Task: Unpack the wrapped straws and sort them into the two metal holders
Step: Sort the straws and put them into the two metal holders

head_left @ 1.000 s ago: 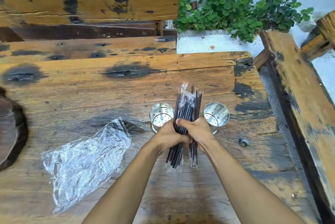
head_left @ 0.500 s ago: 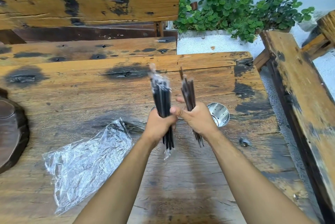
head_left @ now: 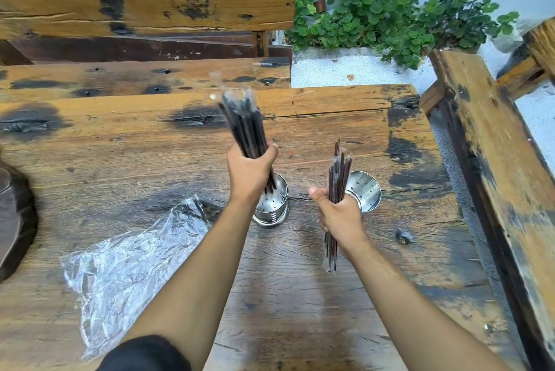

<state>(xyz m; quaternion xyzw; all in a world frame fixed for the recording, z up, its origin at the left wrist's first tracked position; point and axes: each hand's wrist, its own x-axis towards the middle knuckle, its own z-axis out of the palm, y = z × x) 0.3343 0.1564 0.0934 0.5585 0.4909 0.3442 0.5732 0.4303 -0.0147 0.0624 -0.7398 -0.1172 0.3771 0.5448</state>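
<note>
Left hand [head_left: 250, 174] clamped round a thick bundle of dark, clear-wrapped straws [head_left: 243, 124], lower ends dipping into the left perforated shiny metal holder [head_left: 271, 208]. Right hand [head_left: 341, 217] gripping a thinner bundle of the same wrapped straws [head_left: 338, 178], held upright just beside the right perforated metal holder [head_left: 365, 190] (not inside it). Crumpled clear plastic bag [head_left: 126, 268] lying left on the weathered wooden table [head_left: 120, 160].

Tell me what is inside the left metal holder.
The lower ends of the straw bundle gripped by the left hand dip into the left metal holder. Its perforated wall shows; the hand covers the rest.
</note>
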